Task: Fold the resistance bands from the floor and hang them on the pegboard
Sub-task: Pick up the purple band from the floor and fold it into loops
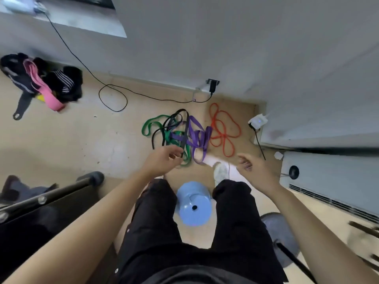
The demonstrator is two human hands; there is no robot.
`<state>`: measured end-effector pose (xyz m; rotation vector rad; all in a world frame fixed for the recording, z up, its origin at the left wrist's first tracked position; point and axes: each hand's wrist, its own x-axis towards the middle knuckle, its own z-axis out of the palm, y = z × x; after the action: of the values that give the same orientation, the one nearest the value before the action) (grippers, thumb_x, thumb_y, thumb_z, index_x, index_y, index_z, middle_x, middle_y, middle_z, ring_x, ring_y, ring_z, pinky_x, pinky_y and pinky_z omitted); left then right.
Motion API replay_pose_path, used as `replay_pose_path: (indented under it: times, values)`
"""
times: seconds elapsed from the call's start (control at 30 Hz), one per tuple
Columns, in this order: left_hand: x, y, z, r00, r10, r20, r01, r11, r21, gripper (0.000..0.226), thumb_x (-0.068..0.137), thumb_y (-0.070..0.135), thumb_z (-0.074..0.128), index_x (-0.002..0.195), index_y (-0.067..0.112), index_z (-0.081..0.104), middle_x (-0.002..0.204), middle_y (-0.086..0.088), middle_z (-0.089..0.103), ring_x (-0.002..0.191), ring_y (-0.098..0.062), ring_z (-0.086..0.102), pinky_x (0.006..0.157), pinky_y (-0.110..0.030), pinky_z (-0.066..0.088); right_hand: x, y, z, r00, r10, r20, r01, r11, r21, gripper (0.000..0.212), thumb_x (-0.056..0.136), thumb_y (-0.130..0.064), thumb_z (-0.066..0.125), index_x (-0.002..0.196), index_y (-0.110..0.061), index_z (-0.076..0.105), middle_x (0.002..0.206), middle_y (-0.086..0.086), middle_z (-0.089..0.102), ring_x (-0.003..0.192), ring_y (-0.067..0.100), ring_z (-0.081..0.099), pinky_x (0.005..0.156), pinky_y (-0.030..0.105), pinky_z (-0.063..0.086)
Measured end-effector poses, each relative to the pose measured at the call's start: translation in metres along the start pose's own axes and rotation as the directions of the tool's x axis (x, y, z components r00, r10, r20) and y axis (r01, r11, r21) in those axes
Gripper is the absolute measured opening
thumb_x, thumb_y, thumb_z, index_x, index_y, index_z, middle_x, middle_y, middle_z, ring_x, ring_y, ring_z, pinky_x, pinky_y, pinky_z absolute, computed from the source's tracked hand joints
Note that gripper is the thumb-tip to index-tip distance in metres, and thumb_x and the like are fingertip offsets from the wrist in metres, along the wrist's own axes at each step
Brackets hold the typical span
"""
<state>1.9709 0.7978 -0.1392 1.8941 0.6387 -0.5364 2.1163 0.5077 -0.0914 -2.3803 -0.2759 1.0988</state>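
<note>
Lying tangled: resistance bands (200,138) | beige floor (82,136) | grey wall (205,48) behind

Bare floor (71,140) lies left of the tangled bands (198,138); wall (307,95) and white adapter (258,120) crowd their right.

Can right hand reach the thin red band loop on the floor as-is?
Probably yes: thin red rubber band loop lies beside the green-black-purple band tangle, nothing on top; empty right hand hovers near its close end.
</note>
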Motion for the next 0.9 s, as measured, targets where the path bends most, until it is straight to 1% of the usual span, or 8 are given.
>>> replay_pose_path:
  times: [0.17, 0.27, 0.4, 0.5, 0.63, 0.77, 0.83, 0.9]
  values:
    - [0.128, -0.013, 0.013, 1.000, -0.018, -0.025, 0.018, 1.000, 0.023, 0.029, 0.090, 0.024, 0.072, 0.118, 0.020, 0.072, 0.100, 0.005, 0.074, 0.096, -0.017, 0.070, 0.093, -0.041, 0.055, 0.132, 0.015, -0.010, 1.000, 0.006, 0.015, -0.006, 1.000, -0.024, 0.034, 0.089, -0.017, 0.065, 0.123, -0.024, 0.064, 0.101, -0.005, 0.067, 0.090, 0.014, 0.063, 0.086, 0.024, 0.049]
    - [0.203, -0.037, 0.045, 0.999, -0.032, -0.019, 0.034, 0.997, 0.076, 0.029, 0.089, 0.025, 0.070, 0.119, 0.024, 0.072, 0.104, 0.005, 0.075, 0.098, -0.015, 0.070, 0.092, -0.040, 0.056, 0.230, 0.043, 0.011, 0.998, -0.023, 0.064, 0.026, 0.998, -0.048, 0.038, 0.088, -0.012, 0.066, 0.126, -0.019, 0.064, 0.102, 0.002, 0.067, 0.091, 0.022, 0.064, 0.089, 0.031, 0.052]
    - [0.299, -0.097, 0.103, 0.997, -0.083, -0.005, 0.083, 0.991, 0.102, 0.032, 0.092, 0.028, 0.069, 0.123, 0.022, 0.070, 0.109, 0.005, 0.075, 0.100, -0.015, 0.070, 0.090, -0.038, 0.057, 0.358, 0.096, 0.081, 0.993, 0.001, 0.119, 0.017, 0.988, -0.152, 0.036, 0.085, -0.012, 0.067, 0.121, -0.017, 0.066, 0.096, 0.001, 0.069, 0.092, 0.021, 0.065, 0.087, 0.033, 0.051]
    - [0.365, -0.156, 0.141, 0.992, -0.076, -0.097, 0.090, 0.984, 0.152, 0.034, 0.092, 0.026, 0.067, 0.126, 0.021, 0.067, 0.115, 0.002, 0.074, 0.104, -0.018, 0.069, 0.089, -0.037, 0.056, 0.439, 0.139, 0.151, 0.979, 0.008, 0.203, 0.043, 0.968, -0.247, 0.039, 0.083, -0.014, 0.071, 0.122, -0.011, 0.065, 0.113, 0.012, 0.067, 0.108, 0.029, 0.063, 0.094, 0.033, 0.047]
    - [0.437, -0.231, 0.185, 0.960, 0.088, -0.265, 0.004, 0.945, 0.327, 0.042, 0.092, 0.025, 0.065, 0.134, 0.018, 0.062, 0.124, -0.007, 0.068, 0.113, -0.029, 0.063, 0.088, -0.040, 0.051, 0.520, 0.183, 0.235, 0.986, -0.032, 0.161, 0.084, 0.941, -0.328, 0.057, 0.084, -0.033, 0.073, 0.135, -0.012, 0.055, 0.131, 0.013, 0.055, 0.122, 0.035, 0.050, 0.105, 0.035, 0.037]
    - [0.500, -0.293, 0.209, 0.903, 0.390, -0.182, -0.184, 0.732, 0.657, 0.056, 0.087, 0.020, 0.065, 0.142, 0.020, 0.054, 0.149, -0.010, 0.053, 0.131, -0.039, 0.049, 0.101, -0.052, 0.048, 0.568, 0.209, 0.299, 0.977, -0.183, 0.113, 0.215, 0.815, -0.539, 0.062, 0.077, -0.066, 0.065, 0.120, -0.022, 0.060, 0.121, 0.004, 0.057, 0.120, 0.029, 0.045, 0.101, 0.044, 0.040]
    - [0.524, -0.314, 0.210, 0.892, 0.451, -0.007, -0.261, 0.530, 0.807, 0.059, 0.087, 0.025, 0.061, 0.145, 0.027, 0.049, 0.162, -0.008, 0.037, 0.141, -0.042, 0.038, 0.111, -0.056, 0.038, 0.574, 0.219, 0.323, 0.971, -0.209, 0.118, 0.237, 0.757, -0.609, 0.063, 0.074, -0.070, 0.064, 0.118, -0.025, 0.060, 0.124, 0.003, 0.052, 0.122, 0.029, 0.042, 0.103, 0.047, 0.037]
    - [0.540, -0.323, 0.207, 0.875, 0.465, 0.137, -0.320, 0.341, 0.884, 0.051, 0.088, 0.035, 0.063, 0.137, 0.029, 0.055, 0.163, -0.005, 0.036, 0.146, -0.041, 0.032, 0.115, -0.059, 0.029, 0.575, 0.228, 0.338, 0.968, -0.237, 0.076, 0.233, 0.751, -0.617, 0.052, 0.075, -0.064, 0.067, 0.111, -0.027, 0.063, 0.125, 0.003, 0.049, 0.122, 0.030, 0.039, 0.104, 0.049, 0.034]
